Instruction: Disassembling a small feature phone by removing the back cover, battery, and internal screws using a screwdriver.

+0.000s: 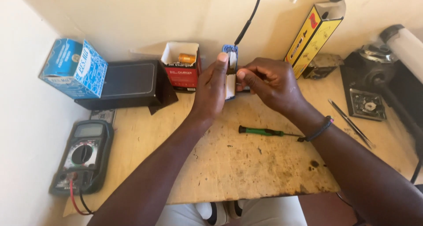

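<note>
Above the scuffed wooden bench, the left hand and right hand pinch a small blue-and-white rectangular plastic part between closed fingertips, seemingly mid-fitting, so the next move likely needs a steady, aligned press near the green-handled screwdriver.

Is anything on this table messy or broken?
The wooden table is stained, with a dark scorched-looking spot near the front edge. The yellow box leans open against the wall. The small blue-and-white device in both hands looks opened up.
</note>
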